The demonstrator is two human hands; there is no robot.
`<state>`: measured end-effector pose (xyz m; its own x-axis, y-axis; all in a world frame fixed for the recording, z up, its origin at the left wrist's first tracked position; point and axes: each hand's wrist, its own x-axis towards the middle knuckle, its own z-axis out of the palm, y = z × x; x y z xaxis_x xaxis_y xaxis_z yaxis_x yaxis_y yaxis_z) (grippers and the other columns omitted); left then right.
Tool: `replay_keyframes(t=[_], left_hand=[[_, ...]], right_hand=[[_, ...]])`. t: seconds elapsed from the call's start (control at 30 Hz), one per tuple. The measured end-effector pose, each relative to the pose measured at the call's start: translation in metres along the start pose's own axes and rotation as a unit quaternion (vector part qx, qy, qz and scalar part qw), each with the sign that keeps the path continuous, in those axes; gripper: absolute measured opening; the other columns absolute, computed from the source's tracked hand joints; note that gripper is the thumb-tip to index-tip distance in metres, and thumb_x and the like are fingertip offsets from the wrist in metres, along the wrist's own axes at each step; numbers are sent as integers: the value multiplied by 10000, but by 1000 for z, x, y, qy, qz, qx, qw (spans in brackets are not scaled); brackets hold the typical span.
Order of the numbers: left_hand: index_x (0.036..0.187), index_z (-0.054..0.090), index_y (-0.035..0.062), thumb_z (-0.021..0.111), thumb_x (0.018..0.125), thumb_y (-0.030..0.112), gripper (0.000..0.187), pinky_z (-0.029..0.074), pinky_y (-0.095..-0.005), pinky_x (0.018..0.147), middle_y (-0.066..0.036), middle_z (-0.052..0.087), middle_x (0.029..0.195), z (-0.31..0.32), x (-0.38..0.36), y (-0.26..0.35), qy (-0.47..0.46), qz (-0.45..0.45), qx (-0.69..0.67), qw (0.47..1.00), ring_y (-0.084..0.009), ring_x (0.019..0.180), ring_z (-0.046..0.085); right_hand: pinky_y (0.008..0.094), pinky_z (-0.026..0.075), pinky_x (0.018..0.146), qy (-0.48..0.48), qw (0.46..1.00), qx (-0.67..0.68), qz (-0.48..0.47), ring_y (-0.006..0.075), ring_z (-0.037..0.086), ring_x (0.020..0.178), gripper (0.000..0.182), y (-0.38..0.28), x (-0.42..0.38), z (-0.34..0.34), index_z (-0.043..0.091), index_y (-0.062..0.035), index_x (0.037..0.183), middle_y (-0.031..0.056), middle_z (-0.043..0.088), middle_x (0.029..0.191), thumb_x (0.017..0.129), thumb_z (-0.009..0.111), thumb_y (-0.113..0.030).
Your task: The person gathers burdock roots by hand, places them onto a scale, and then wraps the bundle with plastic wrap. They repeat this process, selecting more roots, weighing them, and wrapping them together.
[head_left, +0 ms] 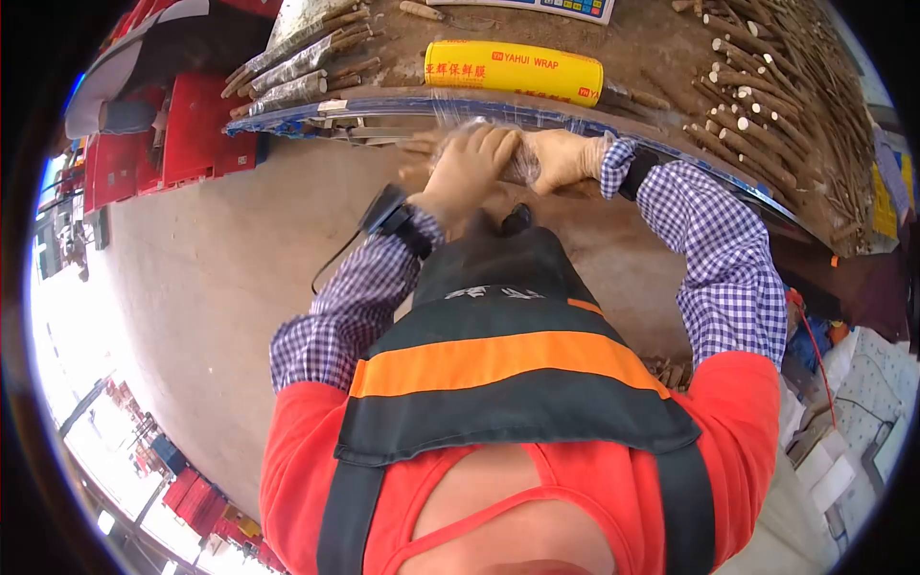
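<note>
At the table's front edge, my left hand (470,168) and my right hand (565,158), both in tan gloves, are closed around a bundle of brown roots (419,149) covered in clear film (522,165). The root ends stick out to the left of my left hand. Film stretches from the bundle up toward the yellow wrap box (513,72), which lies on the table just beyond my hands. Some of the bundle is hidden by my fingers.
On the brown table (652,48), wrapped root bundles (297,72) lie at left and loose roots (752,115) are piled at right. A scale (575,8) stands at the back. Red crates (206,134) are at far left.
</note>
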<state>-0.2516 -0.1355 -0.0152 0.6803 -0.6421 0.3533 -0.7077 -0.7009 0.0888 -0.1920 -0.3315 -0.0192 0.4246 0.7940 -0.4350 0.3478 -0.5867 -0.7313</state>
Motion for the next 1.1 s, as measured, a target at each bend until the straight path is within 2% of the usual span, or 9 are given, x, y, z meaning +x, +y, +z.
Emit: replay_keyframes(t=[0.2, 0.27, 0.37, 0.5, 0.63, 0.73, 0.83, 1.0, 1.1], left_hand=[[1000, 601, 16, 765, 631, 268, 477, 499, -389, 818, -171, 664, 924, -8, 27, -12, -280, -86, -188, 938, -326, 924, 652], [951, 631, 4, 761, 607, 288, 465, 518, -410, 784, -216, 665, 865, 6, 25, -36, -249, -77, -242, 935, -354, 878, 663], [1063, 585, -8, 811, 579, 361, 649, 533, -398, 740, -211, 671, 874, -10, 44, -48, -562, -29, -219, 797, -354, 809, 677], [1089, 588, -52, 846, 587, 364, 701, 523, -400, 745, -231, 671, 922, 14, 0, -13, -195, 28, 31, 980, -335, 846, 674], [992, 639, -31, 842, 607, 368, 590, 513, -437, 761, -229, 673, 862, 39, 22, -48, -359, 71, -370, 854, -385, 836, 658], [918, 653, -33, 780, 674, 310, 440, 521, -423, 684, -185, 691, 840, 5, 45, -48, -545, 98, -158, 817, -334, 726, 676], [922, 610, 11, 696, 694, 203, 310, 523, -421, 686, -157, 679, 819, 8, 2, -9, -130, 89, 82, 984, -310, 739, 684], [1139, 611, 63, 744, 710, 332, 523, 527, -400, 750, -136, 713, 859, -15, 62, -34, -609, -88, -168, 770, -285, 876, 685], [1148, 616, 68, 763, 682, 318, 548, 531, -400, 745, -152, 708, 877, 17, 36, -36, -496, 57, -163, 851, -293, 864, 686]], right_hand=[[395, 447, 964, -92, 986, -62, 127, 329, 594, 1083, 688, -47, -35, -19, 511, -35, 1240, 174, 625, 1157, 636, 749, -263], [457, 411, 984, 365, 762, -532, 57, 349, 564, 1132, 682, -75, -45, 15, 506, -9, 1234, 164, 579, 1251, 682, 747, -330], [431, 443, 939, 212, 877, -360, 239, 332, 575, 1119, 686, -54, 11, 80, 525, 0, 1146, 170, 593, 1192, 682, 743, -456], [415, 501, 816, 224, 950, -109, 187, 340, 641, 950, 610, -46, -5, 52, 552, -30, 1037, 192, 649, 1017, 647, 780, -439], [436, 503, 807, 188, 915, -265, 238, 339, 653, 908, 567, -53, -3, 58, 565, -48, 1031, 196, 659, 975, 647, 780, -407], [433, 501, 818, 306, 859, -341, 228, 334, 655, 928, 523, -43, 9, 88, 566, -53, 1022, 200, 663, 970, 650, 771, -358], [418, 506, 830, 204, 954, -60, 213, 344, 653, 944, 515, -40, -5, 55, 576, -39, 986, 200, 663, 969, 637, 767, -367], [406, 517, 809, 247, 904, -238, 256, 333, 664, 900, 515, -36, 14, 80, 618, -16, 987, 185, 683, 945, 656, 760, -383], [398, 518, 786, 293, 930, -149, 166, 321, 667, 869, 369, -29, 1, 49, 643, -53, 911, 173, 684, 883, 698, 739, -338]])
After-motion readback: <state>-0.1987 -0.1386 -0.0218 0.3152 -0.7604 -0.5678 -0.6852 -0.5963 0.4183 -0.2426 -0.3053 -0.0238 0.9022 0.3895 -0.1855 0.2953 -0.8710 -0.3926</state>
